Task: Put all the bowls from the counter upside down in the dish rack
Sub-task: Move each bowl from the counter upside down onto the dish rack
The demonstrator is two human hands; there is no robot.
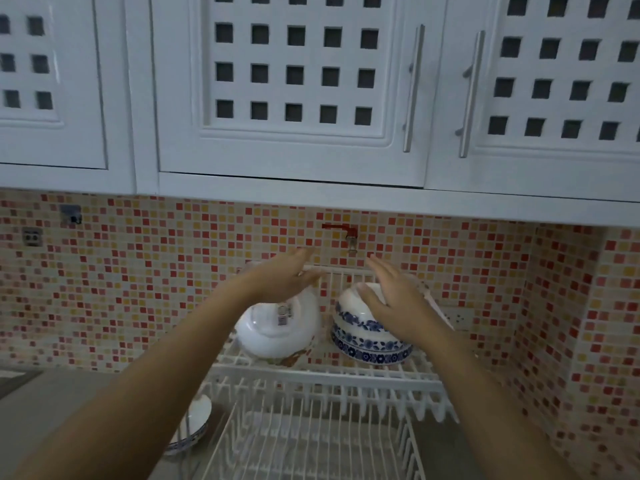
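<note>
Two bare forearms reach up from the bottom of the frame over a white wire dish rack (311, 441), whose empty lower tier fills the 6 o'clock area. At 7 o'clock, on the grey counter (52, 410) beside the rack, a blue-rimmed bowl (194, 424) stands behind the left forearm, partly hidden. On the rack's upper shelf, at centre, a plain white bowl (277, 327) lies tilted, base toward the camera, a sticker on it. Just beside it, toward 3 o'clock, a stack of blue-patterned bowls (367, 337) sits upside down. The left hand (287, 275) hovers above the white bowl, fingers spread and holding nothing. The right hand (398, 299) lies flat-fingered against the top bowl of the stack, open and not clamped on it. Behind, at 12 o'clock, a red-handled tap (343, 233) juts from the mosaic tile wall (138, 271), below white lattice cabinet doors (294, 81).
</note>
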